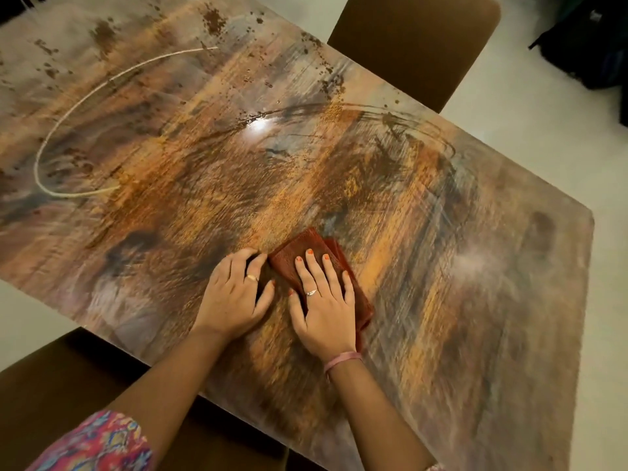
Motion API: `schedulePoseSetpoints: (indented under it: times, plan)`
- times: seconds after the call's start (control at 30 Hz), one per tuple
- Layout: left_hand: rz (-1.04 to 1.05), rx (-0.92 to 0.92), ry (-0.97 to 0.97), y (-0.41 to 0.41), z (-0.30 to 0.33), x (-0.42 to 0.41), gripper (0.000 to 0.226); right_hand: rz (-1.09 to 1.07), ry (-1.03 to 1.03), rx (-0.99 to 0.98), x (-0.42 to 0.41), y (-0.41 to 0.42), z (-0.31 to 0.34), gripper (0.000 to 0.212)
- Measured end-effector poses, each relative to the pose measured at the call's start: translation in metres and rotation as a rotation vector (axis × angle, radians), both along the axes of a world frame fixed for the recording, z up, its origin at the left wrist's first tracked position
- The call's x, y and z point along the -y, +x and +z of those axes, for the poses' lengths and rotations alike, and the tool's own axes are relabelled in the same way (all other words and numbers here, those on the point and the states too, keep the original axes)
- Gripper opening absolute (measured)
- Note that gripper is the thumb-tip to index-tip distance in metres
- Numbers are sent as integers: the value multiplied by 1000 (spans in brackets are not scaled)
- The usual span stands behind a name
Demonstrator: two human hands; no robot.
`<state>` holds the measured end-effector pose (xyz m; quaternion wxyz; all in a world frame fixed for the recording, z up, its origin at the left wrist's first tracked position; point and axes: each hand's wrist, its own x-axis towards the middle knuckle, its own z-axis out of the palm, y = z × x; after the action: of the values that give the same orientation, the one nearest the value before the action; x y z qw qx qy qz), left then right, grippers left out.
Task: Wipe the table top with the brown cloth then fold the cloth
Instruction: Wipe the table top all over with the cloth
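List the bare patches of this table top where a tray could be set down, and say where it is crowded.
Bare: the table top right of the brown cloth, and the far half towards the chair. Crowded: the near middle, where the right hand presses the cloth beside the left hand.

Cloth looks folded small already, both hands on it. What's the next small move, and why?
Probably press once more, then lift off. The brown cloth already lies as a compact folded pad under the flat right hand; the left hand touches its left edge.
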<state>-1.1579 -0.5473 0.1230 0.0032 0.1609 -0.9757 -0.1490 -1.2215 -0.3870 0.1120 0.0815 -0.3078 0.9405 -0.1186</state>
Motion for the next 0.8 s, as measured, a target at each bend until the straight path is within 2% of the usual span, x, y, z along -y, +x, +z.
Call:
schedulePoseSetpoints:
  times: [0.17, 0.3, 0.47, 0.53, 0.63, 0.8]
  plan:
    - [26, -51, 19, -29, 5, -1, 51, 27, 30, -51, 2, -14, -3, 54]
    - [56, -69, 35, -59, 5, -3, 50, 96, 38, -57, 20, -86, 2, 54]
    - [99, -48, 53, -90, -2, -6, 49, -93, 19, 2, 63, -223, 7, 52]
    - [119, -63, 56, -92, -4, -5, 48, -162, 27, 24, 74, -249, 5, 53]
    - [147, -70, 67, -93, -4, -7, 46, -217, 32, -36, 70, -212, -1, 57]
    - [180, -95, 136, -95, -3, -6, 46, 54, -25, -70, 20, -63, -3, 62]
